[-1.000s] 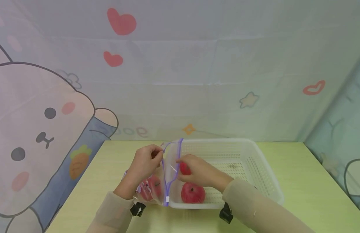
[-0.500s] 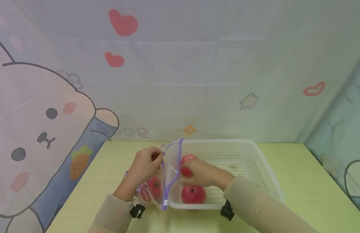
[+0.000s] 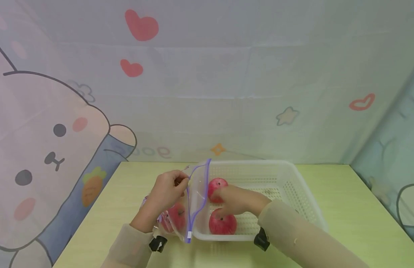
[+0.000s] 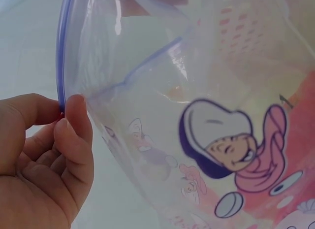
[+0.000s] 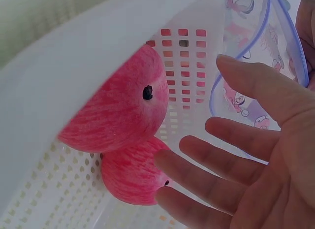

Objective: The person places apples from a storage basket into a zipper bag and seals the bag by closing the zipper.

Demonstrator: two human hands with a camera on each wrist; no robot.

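- Left hand [image 3: 166, 191]: fingers and thumb pinch the upper rim of a clear zip bag [image 3: 193, 201], holding its mouth up and open; the left wrist view shows the thumb and forefinger [image 4: 74, 125] closed on the purple zip strip.
- Zip bag: transparent plastic with a purple closure and printed cartoon figures [image 4: 231, 145]; it stands on the table just left of the basket, its open mouth against the basket's left wall. One red apple [image 3: 177, 217] lies inside it, low and near the left wrist.
- Right hand [image 3: 235, 199]: fingers straight and spread, gripping nothing; it lies inside the basket, fingertips [image 5: 172, 162] at the far apple. The right wrist view shows the palm open, with both basket apples just beyond the fingers.
- Far apple [image 3: 216, 188]: red, in the basket's left part, beside the bag's mouth.
- Near apple [image 3: 222, 223]: red, stem up, on the basket floor at the near left corner, close below the right hand.
- Basket [image 3: 294, 186]: white perforated plastic, rectangular, at the table's centre.
- Table [image 3: 354, 223]: pale yellow-green top, backed by a cloth printed with hearts and a cartoon bear [image 3: 43, 149].
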